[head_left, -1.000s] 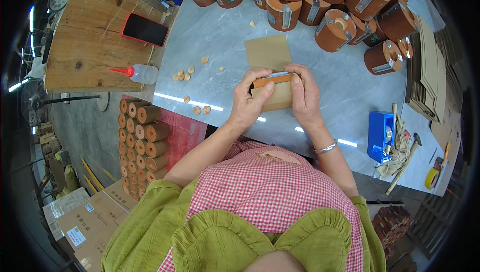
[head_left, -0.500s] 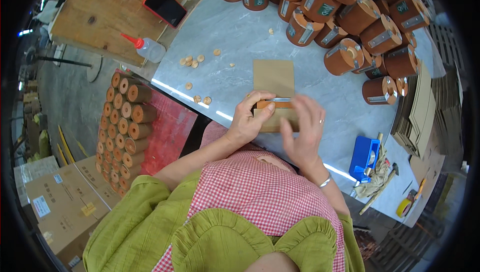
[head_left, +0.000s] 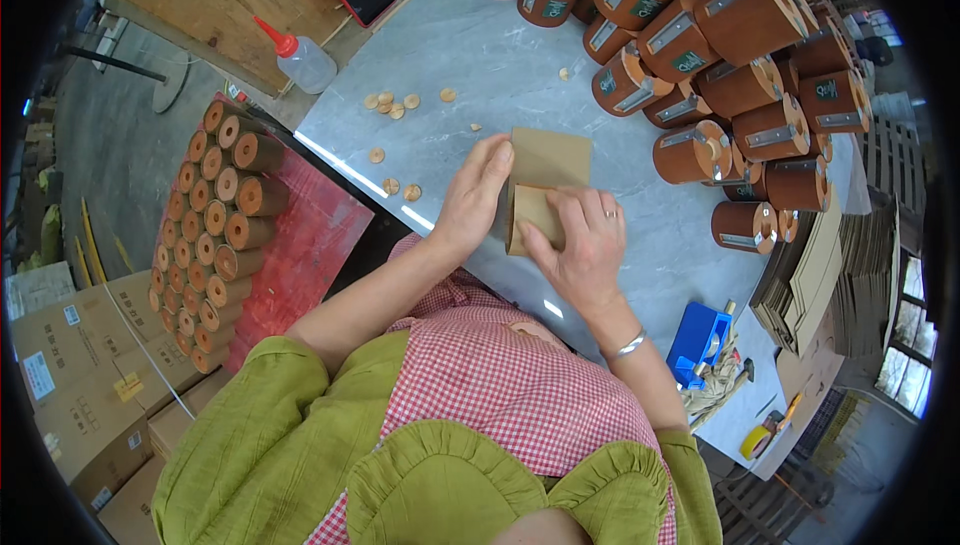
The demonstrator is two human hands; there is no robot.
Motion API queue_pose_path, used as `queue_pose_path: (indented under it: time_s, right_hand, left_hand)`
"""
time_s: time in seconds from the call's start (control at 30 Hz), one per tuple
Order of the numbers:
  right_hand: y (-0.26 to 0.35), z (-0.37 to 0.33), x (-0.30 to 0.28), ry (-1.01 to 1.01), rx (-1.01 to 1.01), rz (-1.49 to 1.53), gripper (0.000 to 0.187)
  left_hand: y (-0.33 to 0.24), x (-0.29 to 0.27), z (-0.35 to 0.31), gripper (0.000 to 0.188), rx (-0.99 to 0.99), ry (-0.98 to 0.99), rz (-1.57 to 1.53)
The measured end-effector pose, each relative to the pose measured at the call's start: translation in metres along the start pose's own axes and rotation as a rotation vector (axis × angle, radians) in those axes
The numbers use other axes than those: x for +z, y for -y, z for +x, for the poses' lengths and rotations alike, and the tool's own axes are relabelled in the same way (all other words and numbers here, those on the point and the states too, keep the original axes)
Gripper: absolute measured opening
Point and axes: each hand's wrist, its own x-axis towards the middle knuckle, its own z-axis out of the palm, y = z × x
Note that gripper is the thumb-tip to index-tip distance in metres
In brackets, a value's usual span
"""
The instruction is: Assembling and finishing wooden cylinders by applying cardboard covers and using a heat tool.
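A brown cardboard box [head_left: 536,213] lies on the grey marbled table in front of me, its long flap [head_left: 560,155] stretched out flat on the far side. Cardboard covers the box's top, so what is inside is hidden. My right hand [head_left: 588,245] grips the box at its right part, thumb and bent fingers pressing on the cardboard. My left hand [head_left: 476,200] stands along the left edge of the box and flap, fingers stretched and holding nothing.
Brown cylinders with metal strips [head_left: 690,150] are piled at the right back. Small wooden discs [head_left: 397,112] and a red-capped bottle [head_left: 306,65] are at left; bored cylinders [head_left: 240,230] are stacked on a red surface [head_left: 310,235]. A blue tape dispenser [head_left: 698,345] and flat cartons [head_left: 800,280] are at right.
The orange-brown piece with a metal strip, seen in the box before, is now covered by cardboard. My left hand has let go and straightened; my right hand has come down onto the box.
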Motion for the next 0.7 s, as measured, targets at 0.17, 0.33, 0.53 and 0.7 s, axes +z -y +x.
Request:
queue_pose_path:
  time_s: [0.17,0.33,0.53,0.7]
  right_hand:
    - [-0.022,0.065,0.009,0.194,0.084,0.003,0.036]
    - [-0.045,0.128,0.022,0.71,0.428,0.154,0.052]
    - [-0.057,0.152,0.036,0.869,0.395,0.095,0.05]
    - [-0.059,0.162,0.042,0.876,0.371,0.142,0.05]
  left_hand:
    - [-0.008,-0.01,0.0,0.06,-0.088,0.056,-0.072]
    - [-0.008,-0.015,-0.011,0.058,-0.094,0.047,-0.101]
    - [-0.013,-0.022,-0.047,0.054,-0.338,-0.014,-0.302]
    - [0.007,0.001,-0.052,0.06,-0.551,0.153,-0.735]
